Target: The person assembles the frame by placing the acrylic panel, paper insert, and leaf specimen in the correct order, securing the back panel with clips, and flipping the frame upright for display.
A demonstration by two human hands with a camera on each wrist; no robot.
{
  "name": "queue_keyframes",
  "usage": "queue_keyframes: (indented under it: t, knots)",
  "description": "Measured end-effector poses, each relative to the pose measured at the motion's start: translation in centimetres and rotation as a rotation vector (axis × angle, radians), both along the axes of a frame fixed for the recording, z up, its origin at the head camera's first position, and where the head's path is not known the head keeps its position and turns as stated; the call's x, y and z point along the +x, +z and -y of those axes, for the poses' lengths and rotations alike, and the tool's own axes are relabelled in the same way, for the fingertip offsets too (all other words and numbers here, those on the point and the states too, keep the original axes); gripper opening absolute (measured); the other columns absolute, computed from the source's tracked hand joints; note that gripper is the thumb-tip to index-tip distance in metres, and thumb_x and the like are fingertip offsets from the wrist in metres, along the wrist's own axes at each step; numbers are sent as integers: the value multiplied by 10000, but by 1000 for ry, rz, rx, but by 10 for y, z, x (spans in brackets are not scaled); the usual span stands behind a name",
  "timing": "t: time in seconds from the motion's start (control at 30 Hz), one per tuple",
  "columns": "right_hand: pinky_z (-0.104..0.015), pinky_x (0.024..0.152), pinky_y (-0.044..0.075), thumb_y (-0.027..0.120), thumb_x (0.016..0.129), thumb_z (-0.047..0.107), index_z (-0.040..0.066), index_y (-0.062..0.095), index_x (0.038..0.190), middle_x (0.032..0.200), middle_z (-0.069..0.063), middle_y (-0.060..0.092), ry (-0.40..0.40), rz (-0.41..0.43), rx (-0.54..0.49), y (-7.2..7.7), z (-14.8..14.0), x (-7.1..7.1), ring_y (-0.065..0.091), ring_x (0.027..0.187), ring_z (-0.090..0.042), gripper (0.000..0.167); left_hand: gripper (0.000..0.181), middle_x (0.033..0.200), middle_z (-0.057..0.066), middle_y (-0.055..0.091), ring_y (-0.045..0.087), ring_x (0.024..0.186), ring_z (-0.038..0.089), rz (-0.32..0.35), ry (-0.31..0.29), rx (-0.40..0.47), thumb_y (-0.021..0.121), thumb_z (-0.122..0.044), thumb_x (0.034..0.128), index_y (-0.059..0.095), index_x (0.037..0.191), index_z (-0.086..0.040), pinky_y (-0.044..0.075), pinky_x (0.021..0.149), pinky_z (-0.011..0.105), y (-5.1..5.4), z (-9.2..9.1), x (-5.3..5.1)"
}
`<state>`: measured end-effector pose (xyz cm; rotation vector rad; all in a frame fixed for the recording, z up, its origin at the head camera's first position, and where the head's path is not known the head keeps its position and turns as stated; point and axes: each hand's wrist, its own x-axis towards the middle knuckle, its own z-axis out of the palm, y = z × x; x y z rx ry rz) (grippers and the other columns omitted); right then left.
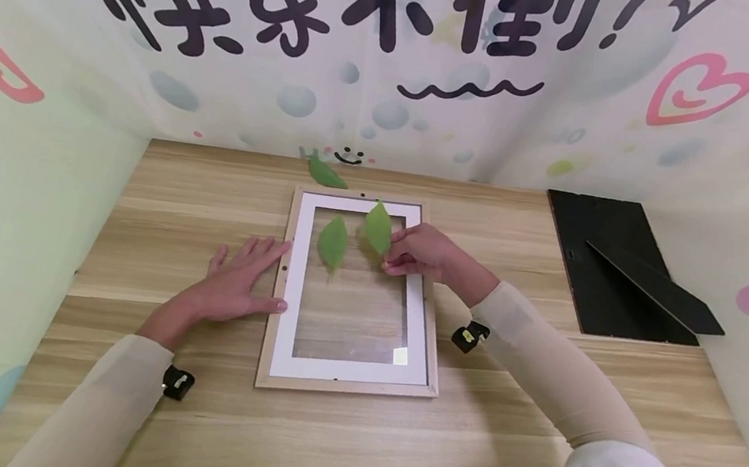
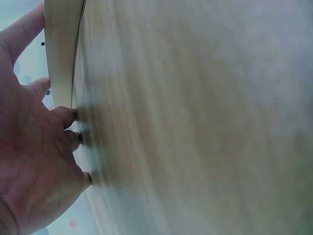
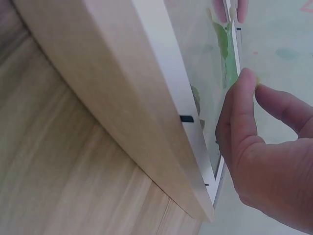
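Observation:
A wooden picture frame (image 1: 431,348) lies on the table with a white mat (image 1: 317,369) around clear glass. My left hand (image 1: 237,283) has its fingers spread, with thumb and index finger touching the frame's left side; in the left wrist view the other fingertips (image 2: 73,139) rest on the tabletop. Over the upper right of the glass, my right hand (image 1: 424,251) pinches a green leaf (image 1: 378,228) near its stem, between thumb and fingertips. A second leaf (image 1: 332,243) lies on the glass to its left. Beyond the frame's top edge sits a third leaf (image 1: 327,174).
A black backing board (image 1: 611,291) with its stand flap (image 1: 653,284) raised lies at the table's right. Printed cloth walls (image 1: 359,124) enclose the wood-grain table (image 1: 322,451) at the back and sides. A small pale square (image 1: 400,356) shows at the mat's lower right corner.

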<state>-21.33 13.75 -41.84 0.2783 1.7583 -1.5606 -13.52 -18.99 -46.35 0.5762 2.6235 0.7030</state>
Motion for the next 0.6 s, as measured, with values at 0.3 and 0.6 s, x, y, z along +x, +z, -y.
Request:
queue_keyframes:
  t: [0.3,0.6]
  knots:
    - [-270,700,585,600,873,-88,-70,541,1135,913,-186,636,-14,23,13,1,3,6,667,692,-192,269,975,1631,169,19,-52,1482,416,-5,-3,-8,597,-646,851,50,1579,-296,-112,1080,708,1,0,0]
    - [-262,694,582,585,867,-102,-76,547,1101,857,-159,616,-12,14,28,-4,7,10,645,702,-194,239,970,1626,191,27,-47,1477,433,-6,-7,-10,589,-644,857,63,1581,-271,-102,1070,725,4,0,1]
